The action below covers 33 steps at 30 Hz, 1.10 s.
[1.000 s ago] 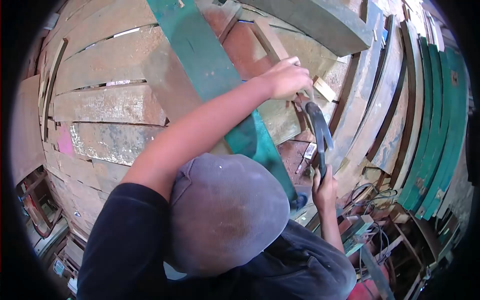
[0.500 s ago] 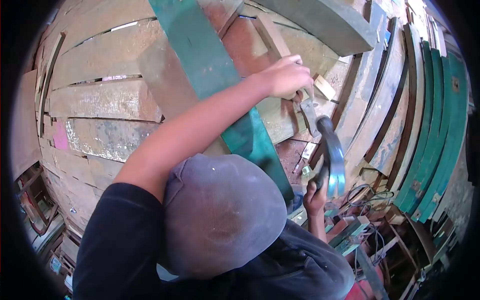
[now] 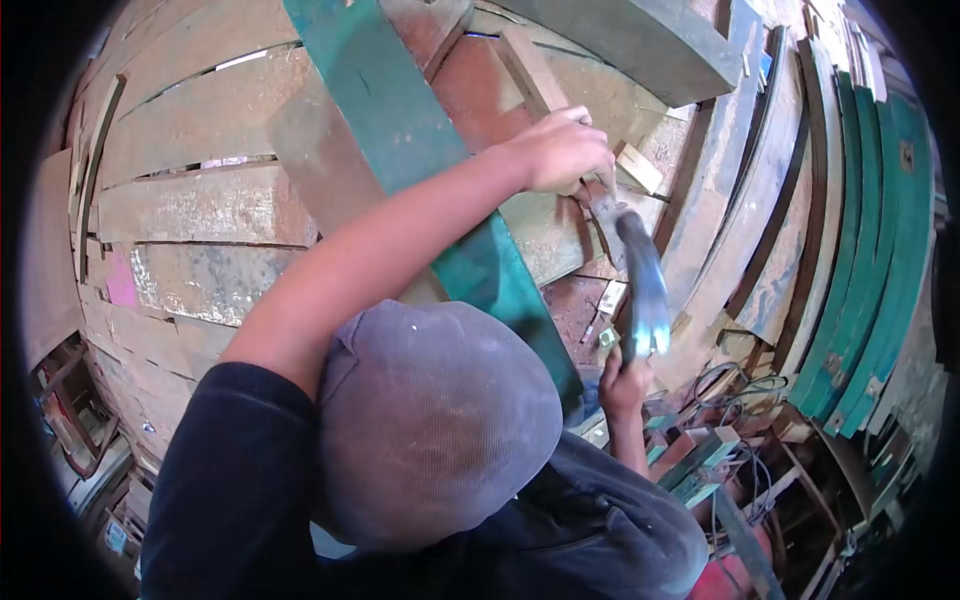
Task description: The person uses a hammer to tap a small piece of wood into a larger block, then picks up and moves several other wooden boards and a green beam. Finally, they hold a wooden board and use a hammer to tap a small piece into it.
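Observation:
My left hand (image 3: 565, 155) reaches over a green board and lies over a narrow wooden piece (image 3: 530, 70). Its fingers are pinched together at the piece's near end; what they hold, if anything, is too small to make out. In my right hand (image 3: 625, 388) is a claw hammer (image 3: 643, 285), slightly blurred. Its dark striking face is close to the left fingertips, above the cut end of the wood (image 3: 607, 225). The shiny claws point back toward the right hand, and the handle is mostly hidden.
The green board (image 3: 400, 120) crosses the plank surface (image 3: 210, 195) diagonally. A thick grey beam (image 3: 640, 45) lies at the back. Beside the left hand is a small wood block (image 3: 638, 168). Green planks (image 3: 880, 260) stand at the right; cables (image 3: 735, 385) and offcuts lie below them.
The hammer has swung up and left, bringing its face closer to the left fingertips. The right hand shifted slightly left with it. The left hand keeps its place on the wood.

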### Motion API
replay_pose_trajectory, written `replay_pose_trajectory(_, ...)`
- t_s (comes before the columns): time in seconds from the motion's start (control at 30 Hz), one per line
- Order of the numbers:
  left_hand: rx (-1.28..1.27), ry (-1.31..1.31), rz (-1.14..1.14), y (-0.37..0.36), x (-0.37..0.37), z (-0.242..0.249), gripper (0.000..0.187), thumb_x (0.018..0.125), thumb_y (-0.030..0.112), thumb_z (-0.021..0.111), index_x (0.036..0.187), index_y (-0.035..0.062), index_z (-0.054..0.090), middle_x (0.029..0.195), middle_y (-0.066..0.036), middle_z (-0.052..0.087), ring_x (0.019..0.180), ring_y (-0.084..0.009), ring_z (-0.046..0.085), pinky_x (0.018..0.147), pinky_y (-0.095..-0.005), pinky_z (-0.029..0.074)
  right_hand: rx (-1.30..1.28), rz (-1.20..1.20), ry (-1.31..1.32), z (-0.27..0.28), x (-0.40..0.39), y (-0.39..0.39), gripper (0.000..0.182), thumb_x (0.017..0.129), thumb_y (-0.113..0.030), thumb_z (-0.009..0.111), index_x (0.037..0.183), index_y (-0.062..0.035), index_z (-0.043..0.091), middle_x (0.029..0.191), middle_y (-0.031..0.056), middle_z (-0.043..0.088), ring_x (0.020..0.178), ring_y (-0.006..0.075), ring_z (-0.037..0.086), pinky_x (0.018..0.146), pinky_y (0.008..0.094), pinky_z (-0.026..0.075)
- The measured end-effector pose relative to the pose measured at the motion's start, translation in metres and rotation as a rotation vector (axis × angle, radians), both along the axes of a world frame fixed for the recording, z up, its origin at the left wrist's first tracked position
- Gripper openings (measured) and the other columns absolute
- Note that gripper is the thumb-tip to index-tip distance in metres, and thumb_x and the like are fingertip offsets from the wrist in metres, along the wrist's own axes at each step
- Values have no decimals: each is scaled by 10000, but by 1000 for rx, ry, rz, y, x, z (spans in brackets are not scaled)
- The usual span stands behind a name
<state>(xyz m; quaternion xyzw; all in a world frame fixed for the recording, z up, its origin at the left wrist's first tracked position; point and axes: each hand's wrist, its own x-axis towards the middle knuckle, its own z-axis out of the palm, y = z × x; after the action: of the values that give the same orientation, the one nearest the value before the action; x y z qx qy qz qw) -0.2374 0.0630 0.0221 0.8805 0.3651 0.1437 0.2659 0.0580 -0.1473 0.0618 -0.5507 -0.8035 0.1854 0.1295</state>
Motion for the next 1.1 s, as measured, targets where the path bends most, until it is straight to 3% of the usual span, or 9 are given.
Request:
replay_pose_trajectory(0.03, 36, -4, 10, -1, 1, -5, 359, 704, 185, 790, 1057, 243, 757, 1131, 78, 690, 1134, -104, 579, 984, -349, 363, -223, -203, 56, 20, -24, 12, 216, 978, -150, 562, 1143, -11, 557, 684, 220, 585, 571, 426, 555, 543, 423, 454)
replay_pose_trajectory(0.1, 41, 2, 13, -1, 5, -7, 361, 700, 193, 794, 1057, 236, 757, 1133, 73, 691, 1138, -104, 579, 988, -349, 361, -218, -273, 44, 23, -21, 9, 203, 995, -158, 545, 1109, 9, 561, 653, 165, 576, 529, 354, 554, 520, 402, 440)
replay_pose_trajectory(0.23, -62, 32, 11, 0, 2, -2, 355, 704, 224, 800, 1056, 226, 754, 1155, 67, 692, 1156, -109, 578, 1007, -351, 364, -2, -102, 171, 6, 13, -10, 240, 960, -204, 618, 1029, 26, 632, 800, 158, 657, 654, 338, 657, 542, 426, 481)
replay_pose_trajectory(0.43, 9, 25, 46, 0, 3, -9, 377, 698, 253, 817, 1068, 244, 748, 1150, 81, 694, 1158, -103, 581, 998, -351, 361, -285, -242, -38, 19, -15, 13, 150, 981, -166, 575, 1038, -34, 534, 719, 261, 598, 662, 482, 596, 573, 505, 455)
replay_pose_trajectory(0.5, 64, -25, 8, -1, 0, -14, 378, 701, 257, 814, 1072, 287, 746, 1149, 87, 691, 1141, -104, 583, 991, -351, 361, -262, -317, 116, 12, -13, 7, 177, 1035, -190, 512, 1027, -14, 519, 618, 97, 527, 477, 209, 505, 461, 370, 377)
replay_pose_trajectory(0.6, 98, -53, 17, -4, 1, -16, 357, 718, 254, 803, 1065, 319, 747, 1138, 98, 691, 1111, -109, 592, 979, -350, 370, -321, -506, 355, 18, -13, -1, 230, 1064, -249, 466, 956, -49, 500, 628, -47, 429, 513, 30, 397, 450, 225, 312)
replay_pose_trajectory(0.87, -69, 50, -33, 15, 1, -5, 345, 776, 401, 768, 1112, 329, 748, 1121, 41, 719, 1113, -152, 611, 975, -362, 373, -397, -829, 645, 6, 13, -16, 275, 1080, -310, 448, 933, -78, 463, 612, -48, 395, 466, 22, 354, 406, 208, 282)
replay_pose_trajectory(1.0, -268, 133, -88, 40, 9, 9, 491, 831, 530, 715, 1196, 201, 731, 1161, -38, 723, 1068, -239, 649, 976, -385, 408, -464, -970, 807, 3, 12, -30, 339, 1084, -408, 390, 933, -110, 445, 594, -39, 368, 416, 46, 323, 371, 218, 271)
replay_pose_trajectory(1.1, -324, 133, -151, 50, 13, 10, 514, 813, 526, 734, 1201, 189, 727, 1179, -79, 715, 1077, -266, 653, 973, -422, 447, -449, -985, 873, -2, 17, -41, 341, 1084, -408, 392, 928, -108, 439, 598, -31, 372, 416, 47, 325, 367, 222, 272)
